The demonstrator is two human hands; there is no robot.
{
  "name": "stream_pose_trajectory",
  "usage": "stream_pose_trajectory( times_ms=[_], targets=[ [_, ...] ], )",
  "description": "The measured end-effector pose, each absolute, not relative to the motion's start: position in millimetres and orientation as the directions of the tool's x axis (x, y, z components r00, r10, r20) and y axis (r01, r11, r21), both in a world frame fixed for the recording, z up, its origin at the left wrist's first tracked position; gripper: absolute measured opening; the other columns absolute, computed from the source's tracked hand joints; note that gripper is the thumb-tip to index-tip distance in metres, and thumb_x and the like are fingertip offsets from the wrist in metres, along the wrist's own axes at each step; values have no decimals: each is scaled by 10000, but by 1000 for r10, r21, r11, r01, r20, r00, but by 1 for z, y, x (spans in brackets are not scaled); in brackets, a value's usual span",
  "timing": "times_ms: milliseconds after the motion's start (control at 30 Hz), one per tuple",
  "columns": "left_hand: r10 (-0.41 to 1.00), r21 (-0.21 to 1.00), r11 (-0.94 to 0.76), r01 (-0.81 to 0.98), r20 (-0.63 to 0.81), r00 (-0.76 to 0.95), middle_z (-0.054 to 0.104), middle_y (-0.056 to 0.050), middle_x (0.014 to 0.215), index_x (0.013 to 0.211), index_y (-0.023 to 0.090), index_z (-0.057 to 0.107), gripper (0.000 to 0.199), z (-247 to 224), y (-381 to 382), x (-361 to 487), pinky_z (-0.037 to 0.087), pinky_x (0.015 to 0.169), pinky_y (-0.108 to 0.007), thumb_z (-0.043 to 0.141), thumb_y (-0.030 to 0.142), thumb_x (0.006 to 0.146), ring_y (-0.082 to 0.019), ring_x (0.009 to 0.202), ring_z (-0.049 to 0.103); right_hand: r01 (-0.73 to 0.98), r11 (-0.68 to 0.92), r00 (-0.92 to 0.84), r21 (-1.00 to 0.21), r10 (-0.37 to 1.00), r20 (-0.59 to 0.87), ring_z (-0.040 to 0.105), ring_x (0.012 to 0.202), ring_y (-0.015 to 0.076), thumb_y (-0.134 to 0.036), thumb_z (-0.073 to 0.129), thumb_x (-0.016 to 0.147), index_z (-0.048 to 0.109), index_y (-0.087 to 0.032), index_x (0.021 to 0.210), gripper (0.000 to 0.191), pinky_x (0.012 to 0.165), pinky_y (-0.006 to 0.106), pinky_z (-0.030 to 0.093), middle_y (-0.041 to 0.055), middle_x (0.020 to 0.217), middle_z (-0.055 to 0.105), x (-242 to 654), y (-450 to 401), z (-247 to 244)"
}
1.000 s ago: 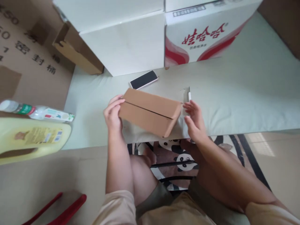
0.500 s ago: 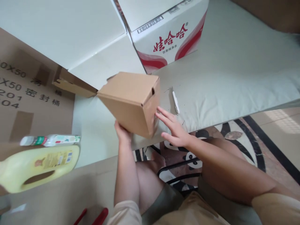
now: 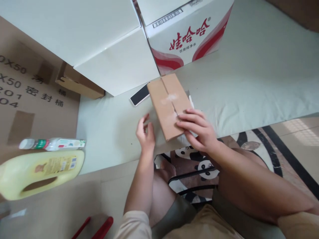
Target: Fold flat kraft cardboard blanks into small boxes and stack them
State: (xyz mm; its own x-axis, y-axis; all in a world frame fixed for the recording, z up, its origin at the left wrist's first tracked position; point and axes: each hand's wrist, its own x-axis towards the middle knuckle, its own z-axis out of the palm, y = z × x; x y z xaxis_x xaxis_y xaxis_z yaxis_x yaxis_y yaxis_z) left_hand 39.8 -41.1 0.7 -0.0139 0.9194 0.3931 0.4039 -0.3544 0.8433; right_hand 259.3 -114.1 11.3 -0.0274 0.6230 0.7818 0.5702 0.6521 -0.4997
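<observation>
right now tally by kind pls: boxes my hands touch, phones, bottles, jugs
Boxes touched: 1, the brown box at your right hand
Phones: 1, the dark-screened phone, partly hidden by the box
Bottles: 1, the clear bottle
Jugs: 1, the yellow jug
Total: 4

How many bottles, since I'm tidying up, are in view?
2: a clear bottle at left, and a yellow bottle just below it in the picture. Others may be hidden.

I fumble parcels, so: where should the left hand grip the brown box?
The brown box is probably best gripped along its long left edge, with the left hand coming from the left: that edge is straight and uncovered, and the right hand rests at the opposite edge.
</observation>
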Motion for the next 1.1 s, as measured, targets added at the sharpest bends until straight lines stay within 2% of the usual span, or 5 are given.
stream_pose_trajectory(
  times_ms=[267,500,667,833,1100],
  targets=[
    [549,472,-830,295,784,291,713,-69,1229,1172,242,739,478,8,-34,49,429,1181,-483,297,397,1074,-233,1265,596,574,664,-23,-479,598,801,638,1185,274,-195,525,894,660,-278,1192,338,1008,491,546,75,1193,702,247,-111,4],
    [566,501,-818,284,788,242,696,-48,1224,1156,260,729,491,-1,-36,52,414,1192,-477,274,427,1079,-231,1274,585,818,-150,350,-555,896,274,648,919,313,-317,580,837,679,-171,1153,363,796,461,520,165,1052,706,291,-75,-23],
    [559,498,-825,269,790,252,690,-49,1241,1192,260,715,465,4,-37,53,412,1193,-486,287,404,1080,-234,1282,588,786,-312,399,-534,915,53,611,767,273,-266,559,816,602,-190,1346,538,696,391,470,123,910,727,296,-68,-18],
    [495,416,-847,331,844,207,708,-47,1200,1208,243,687,467,-2,-48,66,423,1188,-491,249,341,1079,-210,1221,622,222,-58,564,-973,822,79,423,487,133,-296,508,812,622,-256,1005,228,465,255,306,-24,633,546,296,-78,2],
    [551,392,-743,542,818,163,704,-114,1213,1166,185,691,572,-1,-69,85,440,1140,-466,188,438,1061,-268,1302,580,142,550,588,-823,622,517,263,347,69,-445,753,674,502,-272,806,332,338,242,249,-127,505,386,268,-104,64]
  ],
)
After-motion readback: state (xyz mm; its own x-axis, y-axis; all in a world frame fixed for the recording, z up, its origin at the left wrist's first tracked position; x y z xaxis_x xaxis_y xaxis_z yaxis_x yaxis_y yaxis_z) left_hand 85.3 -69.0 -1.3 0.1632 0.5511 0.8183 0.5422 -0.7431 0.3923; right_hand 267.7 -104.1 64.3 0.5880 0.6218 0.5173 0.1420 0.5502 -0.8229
